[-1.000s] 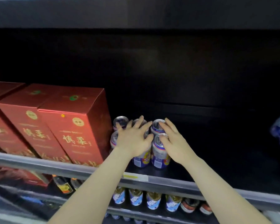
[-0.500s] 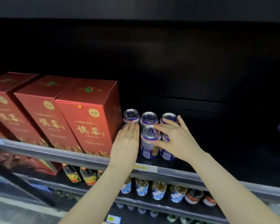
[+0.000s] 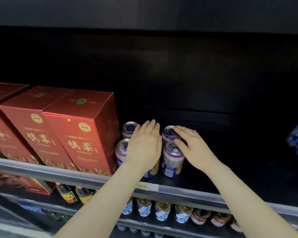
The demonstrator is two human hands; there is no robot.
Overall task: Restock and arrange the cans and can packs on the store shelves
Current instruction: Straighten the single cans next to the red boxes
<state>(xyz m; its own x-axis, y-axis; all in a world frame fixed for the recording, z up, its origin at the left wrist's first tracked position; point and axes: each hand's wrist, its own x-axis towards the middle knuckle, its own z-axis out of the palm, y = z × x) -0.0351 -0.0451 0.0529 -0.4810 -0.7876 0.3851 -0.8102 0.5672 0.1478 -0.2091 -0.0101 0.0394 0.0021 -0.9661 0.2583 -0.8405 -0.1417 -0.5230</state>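
- Head view: the cans stand as a small block on the shelf, near its front edge, just to the right of the red boxes.
- The left hand now lies flat over the middle cans with straight fingers, grasping nothing. Half a second ago it was lower, at the near left can beside the boxes, so it has moved up and to the right.
- The right hand is also released; its fingers rest on the tops of the two right cans. Before, it was wrapped more around the right side of the block.
- The far left can and the near left can are uncovered and stand very near the box.
- I judge that the block was pushed left against the boxes and is now being pressed level; this group seems almost arranged.
- The dark shelf to the right of the cans shows room for more stock.
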